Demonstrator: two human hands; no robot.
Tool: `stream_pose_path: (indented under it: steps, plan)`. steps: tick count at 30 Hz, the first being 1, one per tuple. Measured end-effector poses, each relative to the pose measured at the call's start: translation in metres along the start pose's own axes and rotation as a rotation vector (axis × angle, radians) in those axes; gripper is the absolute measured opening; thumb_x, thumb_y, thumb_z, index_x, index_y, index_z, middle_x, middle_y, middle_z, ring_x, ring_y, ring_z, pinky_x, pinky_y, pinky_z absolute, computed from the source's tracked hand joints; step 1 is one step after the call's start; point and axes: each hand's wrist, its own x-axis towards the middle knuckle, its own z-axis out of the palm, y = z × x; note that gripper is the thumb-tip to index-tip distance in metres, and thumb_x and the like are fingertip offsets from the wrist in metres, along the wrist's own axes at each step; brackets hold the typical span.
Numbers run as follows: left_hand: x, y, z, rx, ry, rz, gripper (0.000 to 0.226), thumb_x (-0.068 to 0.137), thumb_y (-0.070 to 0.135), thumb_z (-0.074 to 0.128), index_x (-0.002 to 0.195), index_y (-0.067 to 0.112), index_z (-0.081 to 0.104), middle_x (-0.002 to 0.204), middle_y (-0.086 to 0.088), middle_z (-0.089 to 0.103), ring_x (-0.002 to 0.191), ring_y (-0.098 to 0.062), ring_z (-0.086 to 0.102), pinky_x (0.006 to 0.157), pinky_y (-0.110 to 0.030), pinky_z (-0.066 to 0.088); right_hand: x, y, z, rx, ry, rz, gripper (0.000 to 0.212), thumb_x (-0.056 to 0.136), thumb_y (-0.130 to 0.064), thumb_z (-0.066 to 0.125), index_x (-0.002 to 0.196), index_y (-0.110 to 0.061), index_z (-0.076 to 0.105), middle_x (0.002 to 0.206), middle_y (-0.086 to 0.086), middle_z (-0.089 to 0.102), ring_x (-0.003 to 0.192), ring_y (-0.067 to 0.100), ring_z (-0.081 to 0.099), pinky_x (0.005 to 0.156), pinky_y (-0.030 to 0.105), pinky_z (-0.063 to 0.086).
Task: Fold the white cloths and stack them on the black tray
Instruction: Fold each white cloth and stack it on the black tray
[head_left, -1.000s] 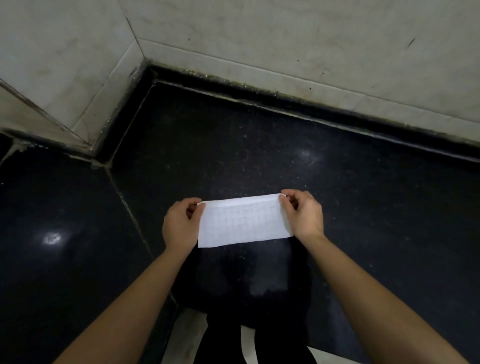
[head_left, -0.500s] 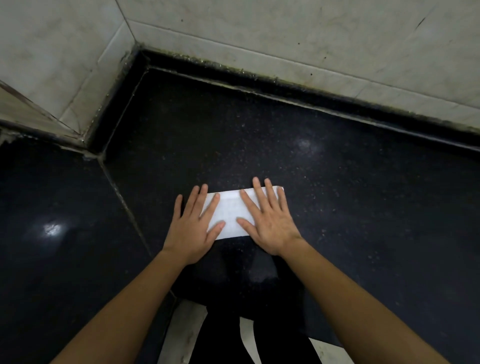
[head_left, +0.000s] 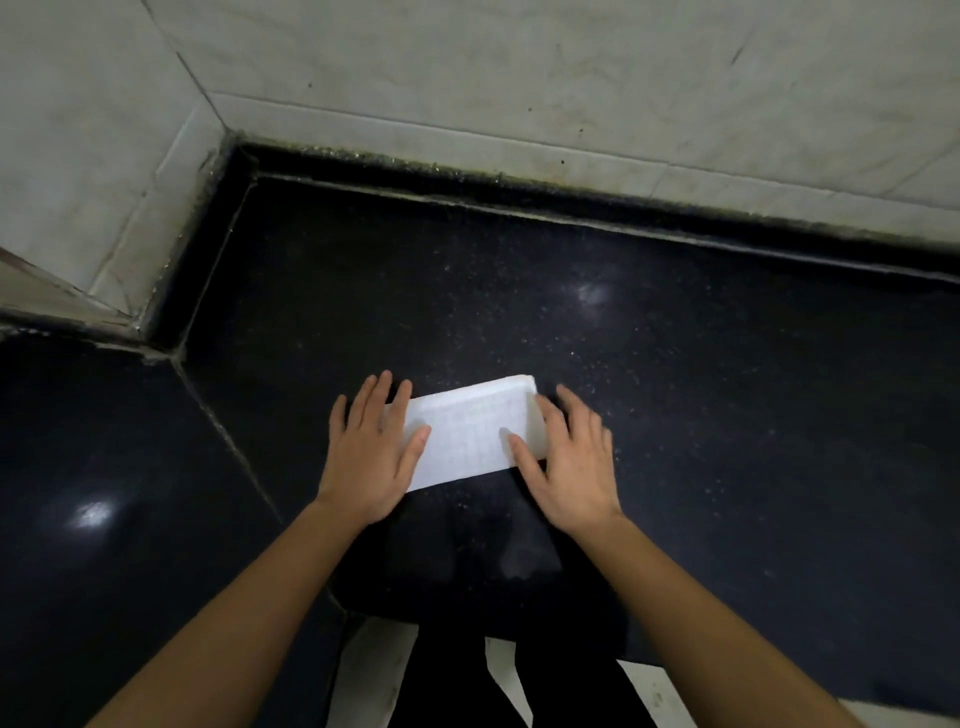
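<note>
A folded white cloth (head_left: 467, 434) with a faint grid pattern lies flat on the black speckled counter (head_left: 675, 389), its long side running left to right. My left hand (head_left: 371, 452) lies flat with straight fingers over the cloth's left end. My right hand (head_left: 571, 457) lies flat with spread fingers over its right end, thumb on the cloth. Both palms face down and neither hand grips anything. No black tray can be told apart from the dark surface.
Pale tiled walls (head_left: 519, 78) meet in a corner at the upper left, bordering the counter. A seam (head_left: 228, 431) runs diagonally through the counter on the left. The counter's front edge (head_left: 467, 623) is near my body, with dark trouser legs and pale floor below.
One second ago both hands pinched the cloth's upper corners. They then laid flat near its middle, and now they have slid apart toward the ends, uncovering the centre.
</note>
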Motion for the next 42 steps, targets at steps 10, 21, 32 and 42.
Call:
stream_pose_path:
  steps: [10,21,32,42]
  plan:
    - [0.098,0.085,-0.019,0.271,-0.199,0.668,0.077,0.089,-0.003,0.054,0.155,0.021,0.022,0.160,-0.007,0.021,0.145,-0.027,0.023,0.112,-0.042,0.033,-0.021,-0.003,-0.003,0.139,-0.064,0.383,0.039,0.095,-0.050,0.058,0.123,-0.024,0.060,0.117,-0.001,0.056,0.109,0.019,0.055,0.084,0.034,0.049]
    - [0.104,0.106,-0.032,0.285,-0.278,0.651,0.040,0.088,0.002,0.059,0.123,0.022,0.055,0.121,0.000,0.057,0.111,-0.019,0.053,0.093,-0.032,0.045,0.003,0.007,-0.020,0.479,-0.164,0.564,0.008,0.083,-0.031,0.072,0.088,-0.029,0.066,0.085,-0.012,0.068,0.082,0.009,0.064,0.069,0.022,0.048]
    - [0.115,0.075,-0.143,-0.367,0.240,0.323,0.008,0.084,0.020,0.072,0.090,0.020,0.066,0.088,0.005,0.053,0.084,-0.015,0.052,0.068,-0.028,0.037,0.073,-0.025,-0.128,0.631,0.318,0.121,0.005,0.085,-0.027,0.073,0.088,-0.031,0.073,0.082,-0.010,0.069,0.075,0.002,0.063,0.074,0.019,0.050]
    - [0.034,0.030,-0.072,-0.323,0.195,0.457,0.005,0.077,0.018,0.065,0.082,0.018,0.063,0.085,0.003,0.058,0.079,-0.021,0.053,0.067,-0.037,0.045,0.028,-0.012,-0.090,0.063,0.050,-0.420,0.016,0.085,-0.031,0.058,0.093,-0.018,0.062,0.091,0.000,0.059,0.085,0.022,0.056,0.075,0.037,0.050]
